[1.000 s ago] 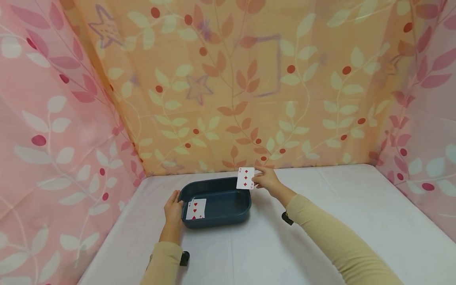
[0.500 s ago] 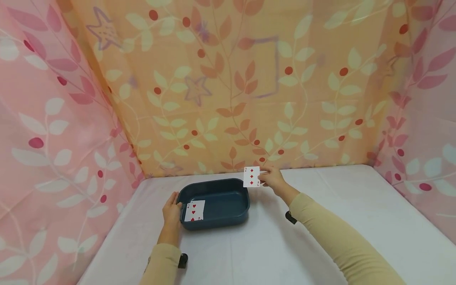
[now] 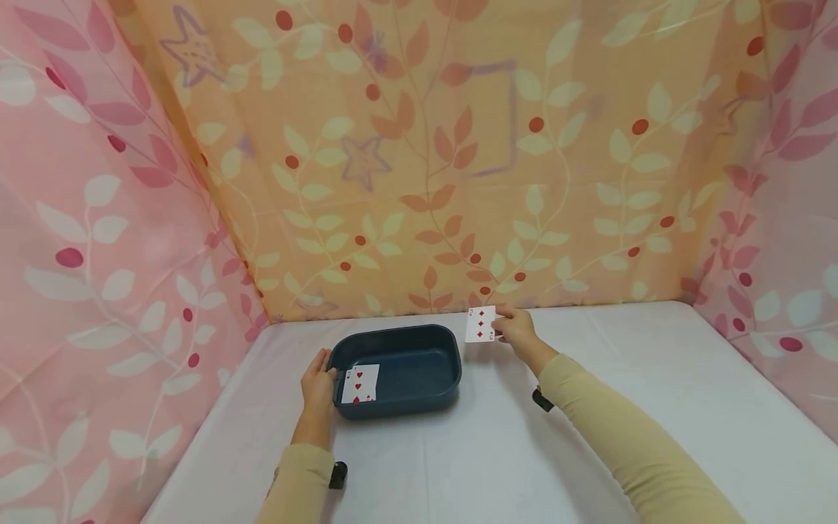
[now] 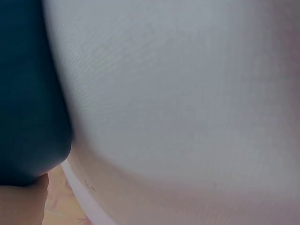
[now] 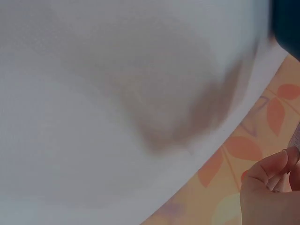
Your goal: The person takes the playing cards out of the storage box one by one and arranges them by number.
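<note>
A dark blue plastic basin point(image 3: 401, 412) stands on the white cloth in the head view. My left hand point(image 3: 317, 389) grips its left end, thumb at the rim and fingers along the outside. Inside, at the left, lie overlapping playing cards point(image 3: 361, 383), the upper one with red hearts. My right hand point(image 3: 519, 332) pinches a playing card point(image 3: 480, 324) with three red diamonds, face toward me, just right of the basin and above the cloth. In the right wrist view, the right hand point(image 5: 268, 194) shows thumb and finger together at the card's edge point(image 5: 295, 138).
A white cloth point(image 3: 576, 451) covers the table. Behind it hangs an orange leaf-patterned curtain point(image 3: 569, 204), with pink curtains at the left point(image 3: 98, 306) and right point(image 3: 801, 240). In the right wrist view a shadow point(image 5: 161, 140) falls on the cloth.
My right hand has moved right with the diamond card, from over the basin's right rim to beside it. The left hand and the cards in the basin have stayed put.
</note>
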The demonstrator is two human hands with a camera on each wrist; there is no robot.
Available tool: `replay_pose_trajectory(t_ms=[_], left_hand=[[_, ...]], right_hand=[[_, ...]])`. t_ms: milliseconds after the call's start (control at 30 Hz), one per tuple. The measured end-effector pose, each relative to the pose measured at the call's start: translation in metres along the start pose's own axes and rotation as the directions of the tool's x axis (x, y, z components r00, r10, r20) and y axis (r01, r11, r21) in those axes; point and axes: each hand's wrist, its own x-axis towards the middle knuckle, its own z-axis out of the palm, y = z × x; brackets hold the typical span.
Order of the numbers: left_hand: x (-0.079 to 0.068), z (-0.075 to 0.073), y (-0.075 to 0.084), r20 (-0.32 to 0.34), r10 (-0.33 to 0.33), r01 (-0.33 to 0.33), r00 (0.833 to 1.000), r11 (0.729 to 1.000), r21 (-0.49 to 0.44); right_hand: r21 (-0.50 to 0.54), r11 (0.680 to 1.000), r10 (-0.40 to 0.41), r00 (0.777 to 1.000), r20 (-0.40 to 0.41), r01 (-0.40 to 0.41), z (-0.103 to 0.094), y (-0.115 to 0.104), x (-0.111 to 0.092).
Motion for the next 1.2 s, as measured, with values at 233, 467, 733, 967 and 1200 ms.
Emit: replay_pose_trajectory(t_ms=[233, 467, 733, 967, 1200], left_hand=[[-0.001, 0.000, 0.002, 0.008, 0.010, -0.010, 1.000, 1.000, -0.015], [0.002, 0.001, 0.002, 0.014, 0.028, -0.028, 1.000, 0.999, -0.024], [-0.003, 0.000, 0.003, 0.018, 0.034, -0.034, 0.999, 0.999, -0.019], [-0.007, 0.002, 0.001, 0.012, 0.039, -0.039, 0.999, 0.999, -0.018], [-0.005, 0.000, 0.001, 0.013, 0.033, -0.032, 0.999, 0.999, -0.023]], right_hand=[[-0.011, 0.996, 0.090, 0.996, -0.030, -0.090, 0.002, 0.010, 0.003], [0.023, 0.989, 0.144, 0.989, -0.045, -0.143, 0.008, 0.019, 0.009], [0.060, 0.980, 0.194, 0.980, -0.051, -0.191, 0.015, 0.031, 0.017], [0.085, 0.971, 0.229, 0.970, -0.082, -0.222, 0.020, 0.036, 0.016], [0.097, 0.969, 0.238, 0.966, -0.098, -0.229, 0.019, 0.038, 0.019]])
